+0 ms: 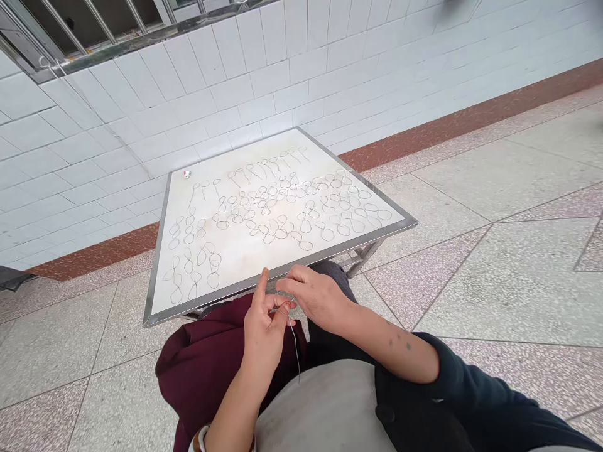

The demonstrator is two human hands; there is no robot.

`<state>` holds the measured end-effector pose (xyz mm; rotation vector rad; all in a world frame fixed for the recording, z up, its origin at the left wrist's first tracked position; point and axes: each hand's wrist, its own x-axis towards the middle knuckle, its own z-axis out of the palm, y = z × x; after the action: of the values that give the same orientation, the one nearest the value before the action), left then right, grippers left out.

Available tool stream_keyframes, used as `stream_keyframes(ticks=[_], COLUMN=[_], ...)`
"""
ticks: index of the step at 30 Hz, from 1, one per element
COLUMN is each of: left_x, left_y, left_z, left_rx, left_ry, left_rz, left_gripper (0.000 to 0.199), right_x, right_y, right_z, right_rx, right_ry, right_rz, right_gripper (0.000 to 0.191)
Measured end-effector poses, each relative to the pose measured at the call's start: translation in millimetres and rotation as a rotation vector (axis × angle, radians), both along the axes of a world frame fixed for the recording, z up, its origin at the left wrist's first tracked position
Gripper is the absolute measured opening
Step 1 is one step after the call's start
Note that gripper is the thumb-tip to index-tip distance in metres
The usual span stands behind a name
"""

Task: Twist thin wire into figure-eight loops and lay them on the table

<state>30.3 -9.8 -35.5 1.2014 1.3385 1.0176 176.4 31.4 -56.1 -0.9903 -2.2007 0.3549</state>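
Observation:
My left hand [267,320] is raised just off the table's front edge, its index finger pointing up while the thumb and other fingers pinch a thin wire [296,351]. One end of the wire hangs down over my lap. Close against it on the right, my right hand [313,295] has its fingers curled at the upper part of the wire, near the left fingertips. Several thin wire pieces bent into loops and figure-eights [327,231] lie in rows on the white table [235,267]. Single-loop pieces with straight tails lie toward the back.
A small white and red object [187,174] lies at the table's back left corner. Behind the table stands a white tiled wall [264,88] with a barred window at upper left. A dark red cloth [207,358] covers my lap.

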Motion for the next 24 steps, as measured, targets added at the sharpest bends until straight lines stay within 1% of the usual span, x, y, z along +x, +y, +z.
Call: stream_keyframes(ticks=[3, 9, 12, 18, 21, 24], left_x=[-0.8, -1.4, 1.2, 7.8, 8.1, 7.8], left_y=[0.5, 0.7, -1.1, -4.6, -5.1, -4.8], left_z=[0.6, -0.2, 0.0, 1.0, -0.6, -1.2], left_rx=[0.002, 0.049, 0.065, 0.082, 0.096, 0.111], left_ry=[0.009, 0.056, 0.016, -0.073, -0.069, -0.082], left_rz=[0.004, 0.033, 0.041, 0.1, 0.106, 0.127], left_gripper=[0.074, 0.072, 0.071, 0.073, 0.071, 0.069], right_x=[0.3, 0.5, 0.6, -0.4, -0.4, -0.2], right_y=[-0.3, -0.1, 1.2, 3.1, 3.2, 3.6], right_z=[1.4, 6.1, 6.5, 1.9, 1.4, 4.5], right_rx=[0.021, -0.073, -0.073, -0.026, -0.044, -0.065], right_ry=[-0.018, 0.076, 0.097, 0.137, 0.128, 0.151], right_rz=[-0.004, 0.005, -0.028, -0.114, -0.113, -0.09], right_gripper=[0.016, 0.015, 0.014, 0.013, 0.016, 0.018])
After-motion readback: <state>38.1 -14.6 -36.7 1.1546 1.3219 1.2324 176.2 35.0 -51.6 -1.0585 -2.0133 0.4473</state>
